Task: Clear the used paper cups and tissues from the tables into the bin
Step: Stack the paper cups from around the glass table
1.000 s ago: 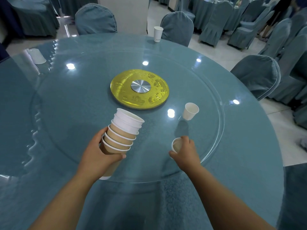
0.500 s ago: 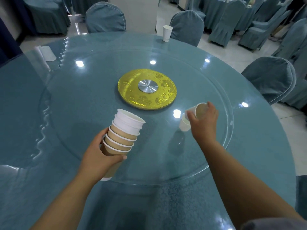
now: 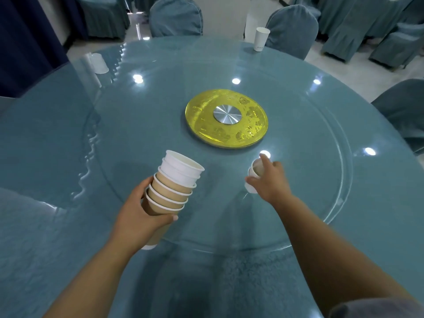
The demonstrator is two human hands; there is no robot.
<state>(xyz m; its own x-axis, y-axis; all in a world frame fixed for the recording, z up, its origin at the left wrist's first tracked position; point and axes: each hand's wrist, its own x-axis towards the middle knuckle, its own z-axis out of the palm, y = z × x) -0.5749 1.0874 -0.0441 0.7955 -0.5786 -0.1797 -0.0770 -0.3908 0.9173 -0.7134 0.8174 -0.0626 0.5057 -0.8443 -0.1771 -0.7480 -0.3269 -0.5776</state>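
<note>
My left hand grips a tilted stack of several nested paper cups, brown ones below and white ones on top, over the near part of the round blue table. My right hand holds two small white cups nested together, tilted on their side just above the glass turntable. Another white cup stands upright at the far edge. An upturned white cup sits at the far left edge. No bin or tissues are in view.
A gold disc with a silver hub marks the centre of the glass turntable. Blue-covered chairs ring the table, one close at the right. More covered chairs and tables stand behind on the pale floor.
My right hand picked up the near small cup, carried it to the second one and nested them, then drew both back toward me. The left hand kept its stack still.
</note>
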